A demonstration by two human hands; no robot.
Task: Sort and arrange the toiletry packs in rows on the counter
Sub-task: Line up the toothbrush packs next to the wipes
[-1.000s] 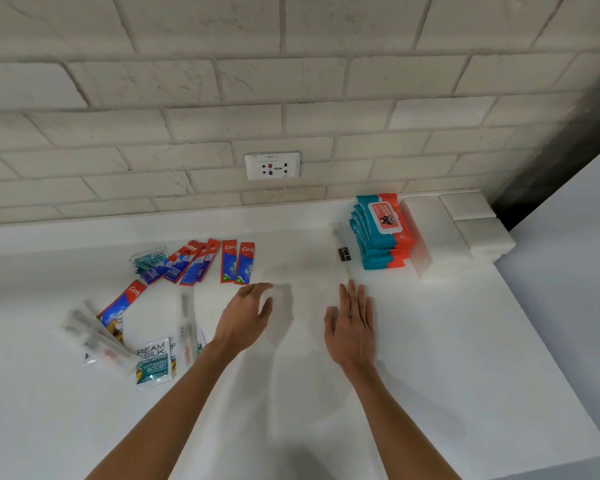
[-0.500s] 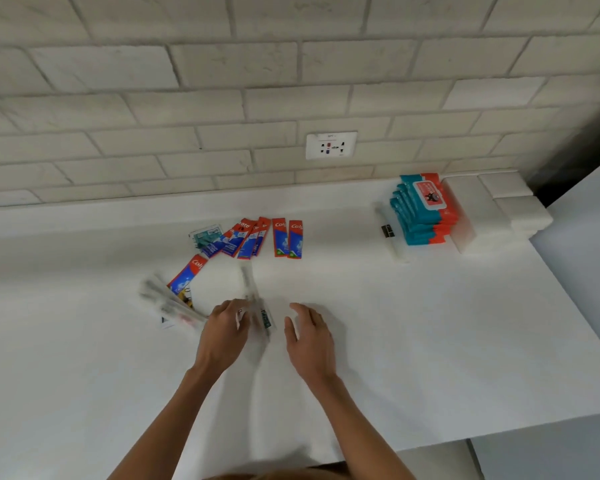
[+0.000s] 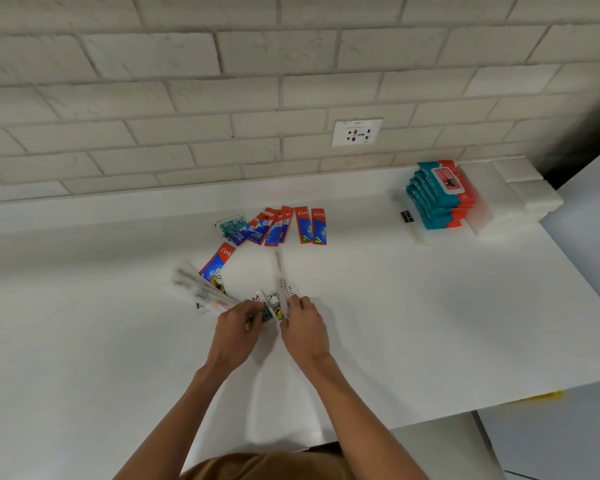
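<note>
Whereas a second ago the left hand and right hand lay flat and empty over bare table to the right of the loose pile, both have now swung left and closed in on the cream sachets. These lie fanned and overlapping near the front-middle of the table.

Left hand: fingers curled, pinching the left side of the fan. Right hand: fingertips bent against the rightmost sachet. Grip or mere nudge, cannot tell; blurred.

A clear-wrapped toothbrush lies over the sachets, pointing away toward the wall. It looks unmoved since half a second ago.

Reading: a pause has turned into gathering. The sachets are likely being squared up as one kind before going into a row. Not yet lifted.

Outward:
- Left of the hands, a bundle of wrapped toothbrushes, splayed, overlaps a lone toothpaste sachet that sits apart from its fellows.
- Behind, the toothpaste row: the two at right lie parallel, the rest fanned and overlapping. Row unfinished.
- A teal packet sits at the row's left end.
- Far right, the wipes stack sits beside white blocks, with a wrapped stick just left of the stack.

None of these appears disturbed over the second.
</note>
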